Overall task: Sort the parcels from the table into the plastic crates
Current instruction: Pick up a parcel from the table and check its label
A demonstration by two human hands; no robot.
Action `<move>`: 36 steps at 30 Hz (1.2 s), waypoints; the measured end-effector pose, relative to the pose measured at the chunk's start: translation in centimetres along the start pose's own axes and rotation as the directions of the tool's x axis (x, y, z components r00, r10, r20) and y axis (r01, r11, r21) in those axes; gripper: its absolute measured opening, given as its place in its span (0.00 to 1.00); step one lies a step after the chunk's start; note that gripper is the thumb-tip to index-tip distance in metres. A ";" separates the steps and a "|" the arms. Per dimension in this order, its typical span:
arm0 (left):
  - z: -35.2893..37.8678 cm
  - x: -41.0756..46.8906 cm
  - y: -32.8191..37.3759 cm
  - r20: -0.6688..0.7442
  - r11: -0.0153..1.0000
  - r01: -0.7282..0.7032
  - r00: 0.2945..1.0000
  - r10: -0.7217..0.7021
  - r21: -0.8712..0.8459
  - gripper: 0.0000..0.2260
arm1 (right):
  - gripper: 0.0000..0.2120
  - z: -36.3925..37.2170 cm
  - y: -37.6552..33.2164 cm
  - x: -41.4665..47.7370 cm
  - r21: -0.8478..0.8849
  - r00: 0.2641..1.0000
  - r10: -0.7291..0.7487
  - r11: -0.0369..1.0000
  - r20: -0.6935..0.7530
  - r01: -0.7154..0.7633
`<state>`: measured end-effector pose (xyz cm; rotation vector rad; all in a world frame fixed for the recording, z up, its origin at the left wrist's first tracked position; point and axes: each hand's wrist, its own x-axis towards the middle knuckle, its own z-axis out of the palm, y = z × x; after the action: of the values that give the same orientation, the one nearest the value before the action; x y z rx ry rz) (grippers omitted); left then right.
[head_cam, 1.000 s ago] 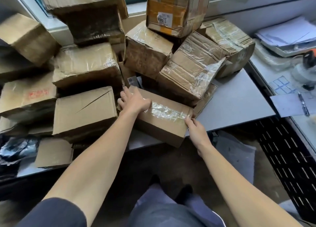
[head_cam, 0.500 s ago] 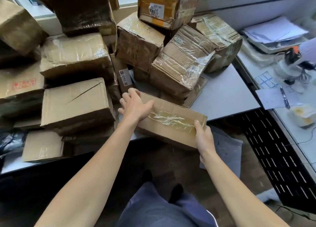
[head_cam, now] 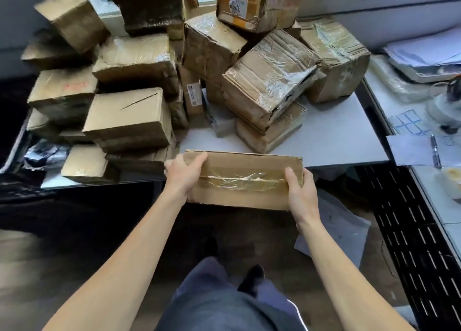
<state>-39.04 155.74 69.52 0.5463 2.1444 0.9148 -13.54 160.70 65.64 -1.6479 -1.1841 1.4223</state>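
**Parcel held in both hands at near edge of table**

Parcel concerned: long, flat cardboard box (head_cam: pixel 243 178), held roughly level at the near edge of the grey table (head_cam: pixel 336 136). Mostly out over the floor. Far edge in line with the table edge; contact with the tabletop cannot be told. Clear tape along the length of the top face, wrinkled near the middle.

Left hand (head_cam: pixel 183 175): clamped on the left end of the box, digits curled over the top corner and round the end.

Right hand (head_cam: pixel 299 193): clamped on the right end, thumb lying on top beside the tape, fingers wrapped round the end and out of sight.

Rest of load: untidy pile of boxes (head_cam: pixel 129 121) at the back and left of the table, stacked several high. Film-wrapped box (head_cam: pixel 269 81) tilted on a flatter one, just beyond the held box. White label on the topmost box (head_cam: pixel 257 4).

Black slotted crate (head_cam: pixel 411 231) low at right, between table and side desk (head_cam: pixel 399 101). Pen (head_cam: pixel 435 153) and papers (head_cam: pixel 424 54) on that desk. Loose sheet (head_cam: pixel 341 233) on the floor below the right hand.
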 end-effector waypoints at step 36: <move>-10.2 -0.3 -6.1 0.078 0.888 -0.032 0.994 0.076 -0.458 0.16 | 0.15 6.8 -4.4 -2.7 0.072 0.988 -0.125 0.990 0.096 0.118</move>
<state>-47.23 147.08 70.02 0.3999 1.7509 1.3482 -21.17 159.36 69.32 -1.4488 -1.2577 1.4655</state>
